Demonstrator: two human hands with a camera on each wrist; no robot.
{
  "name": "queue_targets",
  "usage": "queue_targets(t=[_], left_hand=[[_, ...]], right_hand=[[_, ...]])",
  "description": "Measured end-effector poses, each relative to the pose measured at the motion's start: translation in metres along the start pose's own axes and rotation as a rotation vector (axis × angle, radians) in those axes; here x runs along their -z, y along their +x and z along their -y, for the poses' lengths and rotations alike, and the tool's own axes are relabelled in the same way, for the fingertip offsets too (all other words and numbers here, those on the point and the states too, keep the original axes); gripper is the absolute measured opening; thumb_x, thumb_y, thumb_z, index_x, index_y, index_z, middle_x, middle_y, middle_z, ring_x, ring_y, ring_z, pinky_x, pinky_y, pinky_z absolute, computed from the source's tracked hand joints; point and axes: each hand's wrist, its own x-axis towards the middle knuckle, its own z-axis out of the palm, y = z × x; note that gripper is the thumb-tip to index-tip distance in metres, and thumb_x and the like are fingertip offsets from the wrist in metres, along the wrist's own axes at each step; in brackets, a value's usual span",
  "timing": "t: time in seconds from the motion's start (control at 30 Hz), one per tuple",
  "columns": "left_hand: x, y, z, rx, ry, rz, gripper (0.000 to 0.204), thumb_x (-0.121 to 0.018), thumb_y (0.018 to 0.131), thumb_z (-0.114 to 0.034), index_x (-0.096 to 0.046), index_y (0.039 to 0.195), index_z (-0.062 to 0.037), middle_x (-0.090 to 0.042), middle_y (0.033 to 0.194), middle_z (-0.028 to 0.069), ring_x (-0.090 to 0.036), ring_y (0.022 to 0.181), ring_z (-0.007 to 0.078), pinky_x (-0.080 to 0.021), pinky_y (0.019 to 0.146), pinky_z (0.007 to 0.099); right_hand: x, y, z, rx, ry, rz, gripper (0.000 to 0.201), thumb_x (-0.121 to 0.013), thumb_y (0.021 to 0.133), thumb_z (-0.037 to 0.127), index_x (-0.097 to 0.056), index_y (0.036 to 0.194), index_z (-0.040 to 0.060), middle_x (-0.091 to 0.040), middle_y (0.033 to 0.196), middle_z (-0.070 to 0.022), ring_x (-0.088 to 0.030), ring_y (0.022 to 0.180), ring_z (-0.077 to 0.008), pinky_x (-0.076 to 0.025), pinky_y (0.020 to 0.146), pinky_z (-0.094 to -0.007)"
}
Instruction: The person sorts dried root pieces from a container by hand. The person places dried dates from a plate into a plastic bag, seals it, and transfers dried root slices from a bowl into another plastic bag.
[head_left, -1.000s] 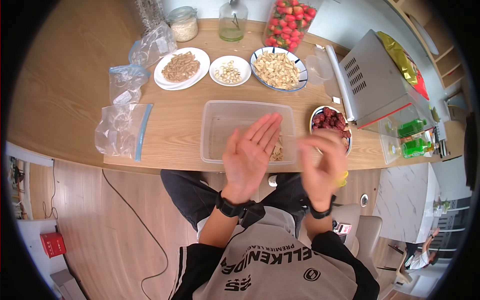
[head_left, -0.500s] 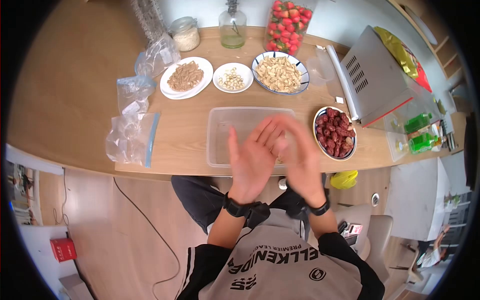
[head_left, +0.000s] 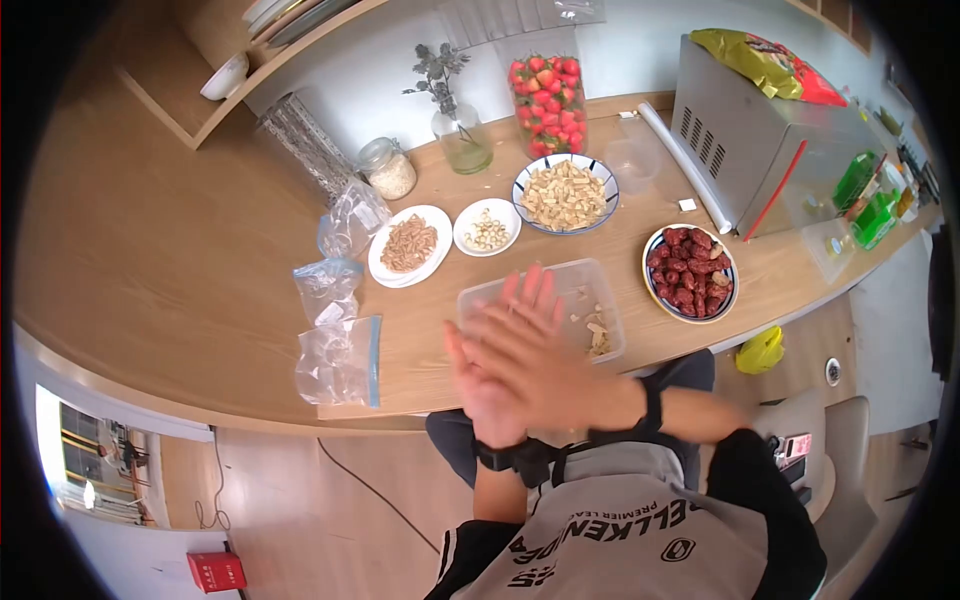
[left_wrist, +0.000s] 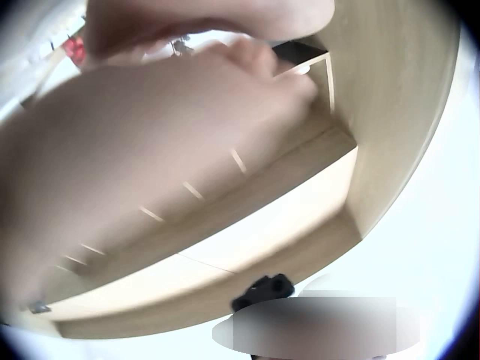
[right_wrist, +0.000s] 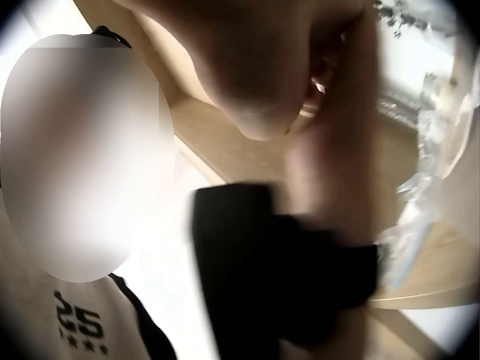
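Spanning table (head_left: 412,345): 1, wooden, everything below sits on or above it.
Grey box appliance (head_left: 735,125): 1, vents on side, 1 gold-and-red packet (head_left: 765,65) lying on top.
Arms: 2, left reaching up from below, right coming in bent from the right; dark band on each wrist.
Plastic container (head_left: 619,325): 1, clear, near table's front edge, partly behind hands.
Strawberry container (head_left: 550,105): 1, back of table, berries too many to count.
Left hand (head_left: 490,402): 1, palm up, fingers extended, slightly spread.
Right hand (head_left: 530,365): 1, laid across left palm, fingers fairly straight, blurred; how firmly they press, cannot tell.
Zip bags (head_left: 338,365): 3, clear, in a row at left.
Glass vase (head_left: 465,150): 1, holding a sprig.
Bowls: 2, blue-rimmed bowl (head_left: 517,192) of pale chips; red fruit bowl (head_left: 692,318) at right, wrinkled fruit.
White plates: 2, larger with brown pieces, smaller with pale round bits.
Lidded jar (head_left: 388,172): 1, pale contents.
Flat pieces (head_left: 598,338): several, in container's right end.
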Motion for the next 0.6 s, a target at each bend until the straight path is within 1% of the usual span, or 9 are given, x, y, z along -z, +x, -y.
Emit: queue_targets(t=[0.03, 0.1, 0.13, 0.2, 0.23, 0.27, 0.37, 0.43, 0.6], left_hand=[[-0.014, -0.006, -0.010, 0.076, 0.011, -0.033, 0.091, -0.034, 0.104, -0.067, -0.019, 0.163, 0.0009, -0.015, 0.171, 0.0231, -0.012, 0.160, 0.0341, -0.010, 0.131, 0.0501], [-0.021, -0.009, -0.015, 0.040, -0.056, -0.051, 0.092, -0.035, 0.104, -0.067, -0.019, 0.163, 0.0015, -0.016, 0.171, 0.0226, -0.012, 0.160, 0.0338, -0.010, 0.131, 0.0500], [-0.022, -0.009, -0.014, 0.001, -0.133, -0.064, 0.092, -0.036, 0.103, -0.067, -0.020, 0.162, 0.0021, -0.016, 0.171, 0.0222, -0.012, 0.160, 0.0335, -0.009, 0.131, 0.0499], [-0.017, -0.005, -0.011, -0.005, -0.111, -0.047, 0.092, -0.037, 0.103, -0.066, -0.020, 0.162, 0.0024, -0.016, 0.171, 0.0222, -0.012, 0.160, 0.0334, -0.009, 0.131, 0.0500], [-0.013, -0.004, -0.008, -0.016, -0.092, -0.041, 0.092, -0.038, 0.104, -0.065, -0.019, 0.162, 0.0026, -0.016, 0.171, 0.0223, -0.012, 0.160, 0.0333, -0.009, 0.131, 0.0501], [-0.010, -0.004, -0.001, -0.010, -0.099, -0.052, 0.092, -0.038, 0.104, -0.065, -0.019, 0.162, 0.0026, -0.016, 0.171, 0.0223, -0.012, 0.160, 0.0333, -0.009, 0.131, 0.0501], [-0.006, -0.010, 0.007, 0.111, -0.151, -0.059, 0.090, -0.038, 0.104, -0.064, -0.019, 0.162, 0.0024, -0.014, 0.172, 0.0221, -0.011, 0.160, 0.0332, -0.008, 0.131, 0.0495], [-0.011, -0.013, 0.002, 0.072, -0.188, -0.133, 0.088, -0.035, 0.105, -0.064, -0.020, 0.163, 0.0006, -0.013, 0.172, 0.0220, -0.011, 0.160, 0.0335, -0.008, 0.131, 0.0500], [-0.002, -0.016, -0.012, -0.023, -0.027, -0.046, 0.082, -0.037, 0.107, -0.057, -0.018, 0.164, -0.0009, -0.011, 0.172, 0.0221, -0.008, 0.161, 0.0343, -0.006, 0.130, 0.0530]], right_hand=[[0.003, -0.011, -0.017, 0.028, -0.272, 0.111, 0.059, -0.058, 0.100, 0.022, -0.043, 0.153, 0.0004, -0.046, 0.154, -0.0252, -0.040, 0.145, -0.0397, -0.029, 0.119, -0.0575], [0.028, -0.027, -0.056, -0.346, -0.156, 0.223, 0.056, -0.058, 0.097, 0.019, -0.048, 0.150, 0.0019, -0.049, 0.151, -0.0244, -0.042, 0.145, -0.0391, -0.027, 0.120, -0.0588], [0.035, -0.023, -0.050, -0.343, -0.160, 0.222, 0.056, -0.058, 0.097, 0.019, -0.048, 0.150, 0.0019, -0.049, 0.151, -0.0244, -0.042, 0.145, -0.0391, -0.027, 0.120, -0.0588], [0.055, -0.014, -0.029, -0.290, -0.597, -0.161, 0.050, -0.059, 0.097, 0.020, -0.055, 0.144, 0.0029, -0.052, 0.148, -0.0229, -0.041, 0.145, -0.0384, -0.027, 0.121, -0.0584], [-0.001, -0.058, -0.065, -0.362, 0.017, -0.130, 0.047, -0.059, 0.097, 0.020, -0.057, 0.140, 0.0024, -0.052, 0.149, -0.0228, -0.040, 0.146, -0.0397, -0.024, 0.123, -0.0590], [0.008, -0.047, -0.047, -0.375, 0.017, -0.126, 0.047, -0.059, 0.097, 0.020, -0.057, 0.140, 0.0024, -0.052, 0.149, -0.0228, -0.040, 0.146, -0.0397, -0.024, 0.123, -0.0590], [0.019, -0.027, -0.027, 0.034, -0.209, 0.059, 0.045, -0.054, 0.099, 0.018, -0.057, 0.139, -0.0028, -0.045, 0.155, -0.0249, -0.040, 0.145, -0.0417, -0.029, 0.119, -0.0585], [0.031, -0.035, -0.072, -0.357, -0.204, -0.068, 0.043, -0.051, 0.104, 0.022, -0.058, 0.138, -0.0040, -0.054, 0.145, -0.0272, -0.048, 0.138, -0.0431, -0.034, 0.119, -0.0507], [0.072, -0.047, -0.070, -0.517, -0.085, -0.381, 0.040, -0.042, 0.110, 0.021, -0.064, 0.129, -0.0059, -0.064, 0.131, -0.0270, -0.058, 0.126, -0.0425, -0.044, 0.107, -0.0473]])
